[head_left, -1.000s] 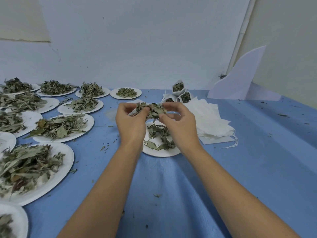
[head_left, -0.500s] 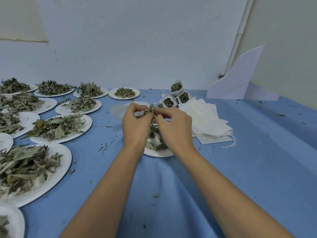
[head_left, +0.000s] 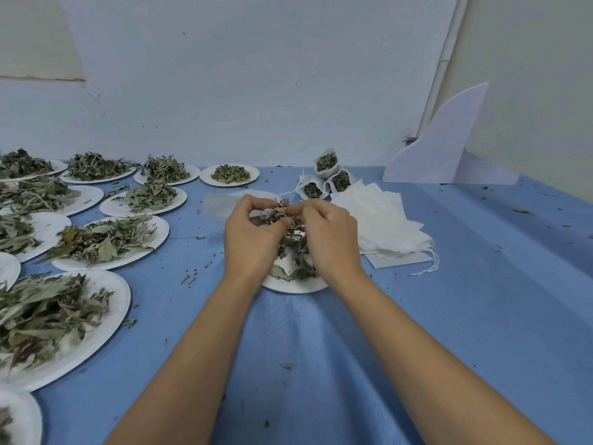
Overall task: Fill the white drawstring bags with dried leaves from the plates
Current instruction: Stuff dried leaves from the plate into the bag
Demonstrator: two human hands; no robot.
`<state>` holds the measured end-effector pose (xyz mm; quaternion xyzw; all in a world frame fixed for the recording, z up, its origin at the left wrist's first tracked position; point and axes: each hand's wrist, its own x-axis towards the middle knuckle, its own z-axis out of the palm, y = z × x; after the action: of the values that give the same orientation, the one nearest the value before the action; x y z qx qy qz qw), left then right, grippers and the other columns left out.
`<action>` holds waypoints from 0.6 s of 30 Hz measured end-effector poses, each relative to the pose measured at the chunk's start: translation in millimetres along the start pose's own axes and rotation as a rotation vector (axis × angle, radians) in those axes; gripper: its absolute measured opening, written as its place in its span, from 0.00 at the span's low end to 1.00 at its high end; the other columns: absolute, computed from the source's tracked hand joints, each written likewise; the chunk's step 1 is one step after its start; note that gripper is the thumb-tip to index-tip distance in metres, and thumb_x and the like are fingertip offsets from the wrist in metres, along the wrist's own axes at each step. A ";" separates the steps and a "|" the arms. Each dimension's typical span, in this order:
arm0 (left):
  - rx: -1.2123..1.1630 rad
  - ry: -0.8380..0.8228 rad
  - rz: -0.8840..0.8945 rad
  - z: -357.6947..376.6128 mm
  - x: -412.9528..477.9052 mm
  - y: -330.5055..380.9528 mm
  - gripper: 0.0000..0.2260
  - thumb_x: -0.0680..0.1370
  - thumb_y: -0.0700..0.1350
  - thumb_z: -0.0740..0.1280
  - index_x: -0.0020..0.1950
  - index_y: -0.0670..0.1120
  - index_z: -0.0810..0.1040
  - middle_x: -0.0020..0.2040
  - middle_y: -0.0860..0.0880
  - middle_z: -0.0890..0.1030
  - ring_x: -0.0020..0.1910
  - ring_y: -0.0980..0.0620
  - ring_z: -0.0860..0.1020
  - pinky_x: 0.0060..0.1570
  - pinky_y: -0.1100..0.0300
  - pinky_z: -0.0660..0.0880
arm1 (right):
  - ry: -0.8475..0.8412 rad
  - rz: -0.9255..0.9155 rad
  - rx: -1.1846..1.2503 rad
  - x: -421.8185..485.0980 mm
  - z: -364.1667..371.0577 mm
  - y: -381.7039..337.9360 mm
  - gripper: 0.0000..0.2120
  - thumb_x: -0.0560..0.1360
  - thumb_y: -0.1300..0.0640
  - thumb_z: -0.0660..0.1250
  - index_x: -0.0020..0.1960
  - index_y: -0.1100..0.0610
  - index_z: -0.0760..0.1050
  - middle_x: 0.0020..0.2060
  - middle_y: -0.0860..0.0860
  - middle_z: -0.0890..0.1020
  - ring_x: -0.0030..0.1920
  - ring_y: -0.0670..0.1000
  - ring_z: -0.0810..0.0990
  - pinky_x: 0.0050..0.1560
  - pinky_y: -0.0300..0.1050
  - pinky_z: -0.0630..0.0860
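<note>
My left hand [head_left: 248,239] and my right hand [head_left: 330,239] meet above a white paper plate [head_left: 293,285] that carries dried leaves. Between the fingertips of both hands sits a small white drawstring bag [head_left: 276,213] with leaves poking out of its mouth. Much of the bag is hidden by my fingers. Three filled bags [head_left: 327,178] stand open behind my hands. A stack of flat empty white bags [head_left: 382,223] lies to the right, strings trailing off its near corner.
Several paper plates heaped with dried leaves [head_left: 106,242] cover the left side of the blue tablecloth [head_left: 481,300]. A white foam board piece [head_left: 446,146] leans at the back right by the wall. Leaf crumbs are scattered over the cloth.
Both hands drew closer together over the plate, and the leaves were pressed from a loose spread bunch into the bag's mouth.
</note>
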<state>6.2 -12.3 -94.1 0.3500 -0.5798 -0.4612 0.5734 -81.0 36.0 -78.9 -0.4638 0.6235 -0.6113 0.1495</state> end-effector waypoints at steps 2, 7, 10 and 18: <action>0.013 0.021 -0.012 -2.0 1.5 -1.4 0.12 0.70 0.34 0.73 0.43 0.49 0.75 0.39 0.53 0.82 0.36 0.55 0.81 0.38 0.64 0.78 | -0.013 0.001 -0.010 2.0 -1.2 0.0 0.14 0.73 0.59 0.60 0.36 0.45 0.78 0.36 0.40 0.83 0.41 0.38 0.80 0.42 0.36 0.73; 0.044 0.009 0.011 -2.2 2.7 -1.1 0.13 0.70 0.34 0.74 0.42 0.50 0.74 0.40 0.54 0.80 0.35 0.60 0.78 0.37 0.67 0.75 | 0.072 -0.030 0.003 8.1 -6.1 3.6 0.07 0.75 0.60 0.61 0.44 0.52 0.76 0.38 0.46 0.82 0.40 0.47 0.82 0.42 0.41 0.75; 0.053 -0.040 0.042 -1.4 1.9 -0.5 0.13 0.70 0.33 0.73 0.41 0.50 0.74 0.41 0.58 0.79 0.33 0.68 0.75 0.34 0.73 0.73 | 0.130 -0.106 -0.050 10.8 -10.0 8.4 0.07 0.76 0.62 0.61 0.47 0.52 0.76 0.44 0.47 0.80 0.44 0.48 0.80 0.44 0.37 0.73; 0.060 -0.089 0.055 -4.7 3.9 -1.0 0.13 0.70 0.33 0.73 0.41 0.51 0.75 0.42 0.60 0.79 0.37 0.69 0.76 0.36 0.73 0.73 | -0.050 -0.117 -0.053 14.0 -15.7 10.4 0.13 0.76 0.63 0.62 0.56 0.52 0.81 0.47 0.40 0.81 0.47 0.33 0.77 0.45 0.22 0.68</action>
<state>10.3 -16.9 -94.1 0.3301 -0.6278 -0.4427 0.5486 -104.3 33.2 -79.7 -0.5183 0.6076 -0.5904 0.1166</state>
